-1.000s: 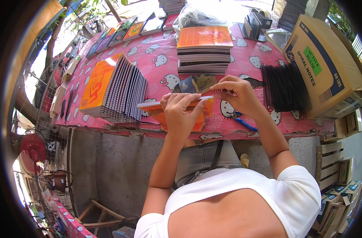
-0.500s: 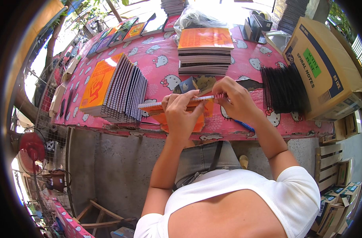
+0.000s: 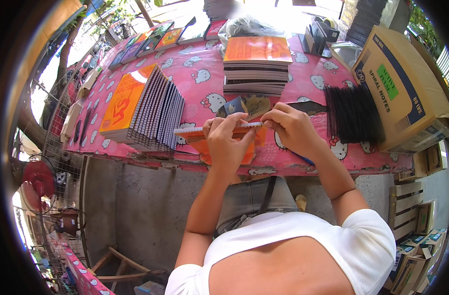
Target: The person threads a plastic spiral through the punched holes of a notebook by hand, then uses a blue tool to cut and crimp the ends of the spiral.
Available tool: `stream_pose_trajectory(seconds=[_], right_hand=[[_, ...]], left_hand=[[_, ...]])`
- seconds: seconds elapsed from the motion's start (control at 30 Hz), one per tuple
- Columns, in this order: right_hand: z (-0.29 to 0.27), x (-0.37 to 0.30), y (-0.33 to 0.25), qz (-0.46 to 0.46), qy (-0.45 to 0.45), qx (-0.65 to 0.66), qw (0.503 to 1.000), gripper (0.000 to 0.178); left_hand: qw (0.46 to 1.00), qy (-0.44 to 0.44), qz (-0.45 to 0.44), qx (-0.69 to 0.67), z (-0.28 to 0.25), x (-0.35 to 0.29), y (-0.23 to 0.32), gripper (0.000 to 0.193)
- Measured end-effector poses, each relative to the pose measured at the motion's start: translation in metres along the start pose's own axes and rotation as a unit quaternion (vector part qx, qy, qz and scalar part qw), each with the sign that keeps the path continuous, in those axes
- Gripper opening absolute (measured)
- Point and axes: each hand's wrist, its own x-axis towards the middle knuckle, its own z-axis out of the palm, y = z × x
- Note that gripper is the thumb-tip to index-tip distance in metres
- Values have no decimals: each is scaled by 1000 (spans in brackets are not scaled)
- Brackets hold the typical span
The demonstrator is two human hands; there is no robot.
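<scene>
My left hand point(image 3: 225, 140) grips an orange-covered notebook point(image 3: 189, 132) on edge, fingers over the far side and thumb on the near side. The notebook's punched spine faces up. At the spine's right end, my right hand point(image 3: 294, 129) pinches a dark spiral coil point(image 3: 263, 125); fingers hide most of it. Orange covers or sheets point(image 3: 244, 153) lie beneath the notebook. Left of my hands leans a stack of orange notebooks point(image 3: 153, 110) with coiled spines. Beyond my hands stands another orange-topped stack point(image 3: 257, 66). Black spiral coils point(image 3: 352, 114) lie in a bunch to the right.
A pink patterned cloth point(image 3: 197, 101) with a torn patch covers the table. A large cardboard box point(image 3: 406, 93) stands at the right edge. A blue pen point(image 3: 303, 158) lies partly under my right forearm. Books point(image 3: 169, 37) line the back left; a red fan point(image 3: 39, 182) stands off the table's left.
My right fingers have shifted slightly left against the notebook's spine end. The coil loops that showed between them are now mostly hidden. My left hand keeps its hold.
</scene>
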Motion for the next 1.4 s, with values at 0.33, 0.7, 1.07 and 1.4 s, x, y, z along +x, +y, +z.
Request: stream_pose_trajectory(seconds=[0.33,0.7,1.07,1.4], right_hand=[[6,5,-11,-12,-20,-14,1000,17],[16,-51,-9,-57,-138,-97,984,24],[89,51,119,-27,-189,-226,955,44],[19,21,166,91,-56,324,940,39]], left_hand=[[1000,9,12,2,-2,0,0,35],[999,-7,-36,14,-22,1,-5,33],[999,-7,-18,44,-17,2,-12,40],[999,18,-28,18,-12,-2,-15,27]])
